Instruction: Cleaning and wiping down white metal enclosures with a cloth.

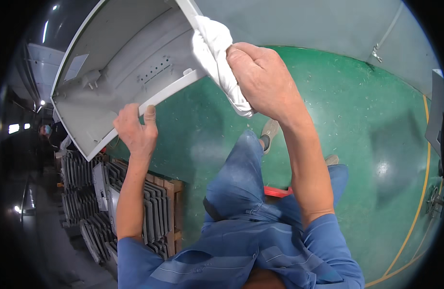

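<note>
A large light-grey metal housing [135,48], open on the side toward me, fills the upper left, with a row of small holes and a pale label inside. My left hand [136,129] is closed around its near rim, the thumb pressed on the edge. In my right hand [264,77] is a bunched white cloth [216,53], held against the housing's right corner and edge. Part of the cloth hangs down below my fist. The cloth hides that corner.
Several dark-grey ribbed metal parts [154,212] are stacked on a wooden pallet [175,207] at lower left. Something red [277,191] lies by my legs on the green floor [323,135]. A yellow line [417,212] runs along the right. Another person [55,135] is at far left.
</note>
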Tool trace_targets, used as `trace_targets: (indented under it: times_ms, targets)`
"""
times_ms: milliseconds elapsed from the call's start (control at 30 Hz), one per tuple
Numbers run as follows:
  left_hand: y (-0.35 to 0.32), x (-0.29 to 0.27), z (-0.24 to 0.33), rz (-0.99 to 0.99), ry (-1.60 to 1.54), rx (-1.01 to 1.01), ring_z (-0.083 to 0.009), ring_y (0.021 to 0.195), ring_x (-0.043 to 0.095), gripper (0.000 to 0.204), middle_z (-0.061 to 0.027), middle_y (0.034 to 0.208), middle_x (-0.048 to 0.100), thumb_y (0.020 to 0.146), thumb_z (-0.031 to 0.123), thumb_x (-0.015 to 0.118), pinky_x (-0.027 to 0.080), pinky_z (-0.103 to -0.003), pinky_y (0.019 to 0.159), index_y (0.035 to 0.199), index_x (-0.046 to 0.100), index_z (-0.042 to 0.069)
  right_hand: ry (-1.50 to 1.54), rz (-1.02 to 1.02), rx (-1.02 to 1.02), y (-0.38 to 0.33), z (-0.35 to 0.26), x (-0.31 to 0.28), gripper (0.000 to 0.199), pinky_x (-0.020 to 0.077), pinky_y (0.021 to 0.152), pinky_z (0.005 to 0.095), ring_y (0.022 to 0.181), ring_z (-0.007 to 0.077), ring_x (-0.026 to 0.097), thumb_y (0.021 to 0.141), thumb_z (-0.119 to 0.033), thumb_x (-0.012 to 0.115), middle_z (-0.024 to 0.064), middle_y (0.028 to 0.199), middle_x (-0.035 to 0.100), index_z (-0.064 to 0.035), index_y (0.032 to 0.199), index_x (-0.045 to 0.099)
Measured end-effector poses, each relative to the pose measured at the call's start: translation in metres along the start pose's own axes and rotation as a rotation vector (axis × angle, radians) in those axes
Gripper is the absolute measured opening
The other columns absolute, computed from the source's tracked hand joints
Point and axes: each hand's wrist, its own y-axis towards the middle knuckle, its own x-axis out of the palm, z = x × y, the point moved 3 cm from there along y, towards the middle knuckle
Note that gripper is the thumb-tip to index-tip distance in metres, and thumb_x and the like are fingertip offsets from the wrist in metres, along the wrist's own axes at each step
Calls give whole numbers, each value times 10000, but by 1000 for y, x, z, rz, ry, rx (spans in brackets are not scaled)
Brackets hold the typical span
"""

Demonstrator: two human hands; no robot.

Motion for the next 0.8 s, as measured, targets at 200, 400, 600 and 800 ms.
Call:
trace_targets:
  times_ms: [200,400,600,800]
  targets:
    - [14,-1,11,-20,18,-47,-288,803,571,376,-82,794,604,925,448,591,376,-412,746,884,620,75,881,-168,-22,-51,12,29,296,494,632,282,754,155,619,957,-209,483,101,938,652,16,1073,634]
    - [55,-52,3,-176,-156,-122,-352,1077,582,473,-178,1094,639,958,463,525,418,-415,954,1165,611,48,1253,191,594,-161,146,45,304,329,369,267,483,157,478,953,-360,463,47,724,569,-85,975,591]
    - [-5,-114,-174,-420,4,-49,-390,1097,565,431,-228,1111,623,974,401,501,437,-448,942,1116,631,15,1269,288,834,-261,204,61,317,354,425,285,490,157,485,956,-395,442,43,729,578,-129,1016,604]
    - [-48,-94,-165,-426,187,-5,-407,951,603,342,-247,852,646,909,324,585,471,-479,854,920,631,-14,1195,363,742,-256,180,58,343,391,503,314,571,184,529,957,-393,441,46,761,590,-105,1024,615]
